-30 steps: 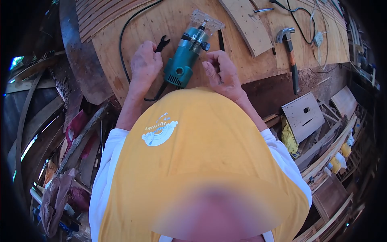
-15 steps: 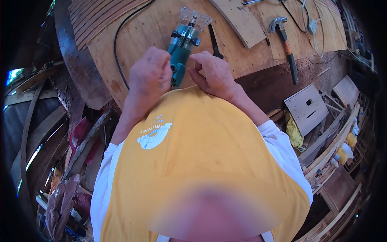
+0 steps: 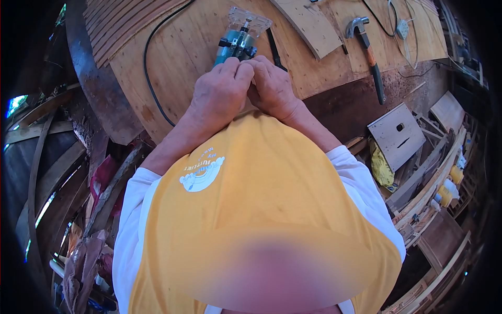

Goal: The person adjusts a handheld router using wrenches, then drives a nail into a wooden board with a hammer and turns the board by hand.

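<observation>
Teal router (image 3: 238, 42) is what I watch remotely, partly hidden on the bench (image 3: 180, 55) behind my left hand (image 3: 221, 90) and right hand (image 3: 272, 86), which meet with fingers bunched narrow; I cannot tell whether they grip anything. Farther right lies a hammer (image 3: 370, 58), near a flat board (image 3: 309, 27).

Power tool (image 3: 236, 46) on the workbench (image 3: 180, 57), hammer (image 3: 372, 57) to its right, board (image 3: 309, 27) between them

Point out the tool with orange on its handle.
The claw hammer, lying to the right: its dark handle has an orange section, whereas the teal power tool by the left hand and right hand shows none.
</observation>
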The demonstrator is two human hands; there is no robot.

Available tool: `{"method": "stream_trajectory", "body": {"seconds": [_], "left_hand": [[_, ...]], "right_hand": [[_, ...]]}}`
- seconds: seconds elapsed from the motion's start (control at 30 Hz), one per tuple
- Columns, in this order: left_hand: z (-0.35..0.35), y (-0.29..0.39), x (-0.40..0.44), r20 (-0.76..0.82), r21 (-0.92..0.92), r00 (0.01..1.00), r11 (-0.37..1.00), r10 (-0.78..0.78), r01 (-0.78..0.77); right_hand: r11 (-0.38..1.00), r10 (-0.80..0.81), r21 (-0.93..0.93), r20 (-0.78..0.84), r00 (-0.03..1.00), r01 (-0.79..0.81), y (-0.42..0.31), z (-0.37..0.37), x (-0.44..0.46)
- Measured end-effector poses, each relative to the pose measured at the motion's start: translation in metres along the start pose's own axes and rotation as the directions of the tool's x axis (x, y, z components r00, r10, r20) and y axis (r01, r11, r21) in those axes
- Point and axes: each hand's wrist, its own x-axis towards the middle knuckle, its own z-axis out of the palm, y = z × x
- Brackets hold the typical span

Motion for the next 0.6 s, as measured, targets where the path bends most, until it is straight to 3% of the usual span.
{"method": "stream_trajectory", "body": {"seconds": [0.07,0.17,0.27,0.37,0.47,0.6], "left_hand": [[0.002,0.002,0.003,-0.052,-0.024,0.999,1.0,0.001,-0.002],[-0.005,0.004,0.005,-0.003,-0.239,0.996,0.967,-0.088,0.085],[0.003,-0.015,0.012,-0.315,-0.409,0.932,0.912,-0.18,0.038],[0.024,-0.034,0.021,-0.407,-0.112,0.878,0.968,-0.251,0.225],[0.054,-0.045,0.014,-0.11,-0.496,0.856,0.774,-0.504,0.393],[0.054,-0.043,0.01,-0.054,-0.382,0.854,0.801,-0.517,0.461]], "right_hand": [[0.999,0.027,-0.018,0.009,1.0,-0.027,0.004,0.003,0.001],[0.999,0.045,0.007,-0.003,0.999,-0.045,0.006,0.003,0.005],[0.997,0.066,0.043,-0.017,0.998,-0.066,0.009,0.003,0.008],[0.992,0.106,0.079,-0.054,0.993,-0.102,0.006,0.006,0.009],[0.993,0.094,0.069,-0.054,0.994,-0.09,0.008,0.004,0.013],[0.986,0.153,0.067,-0.004,0.988,-0.152,0.007,-0.002,0.019]]}}
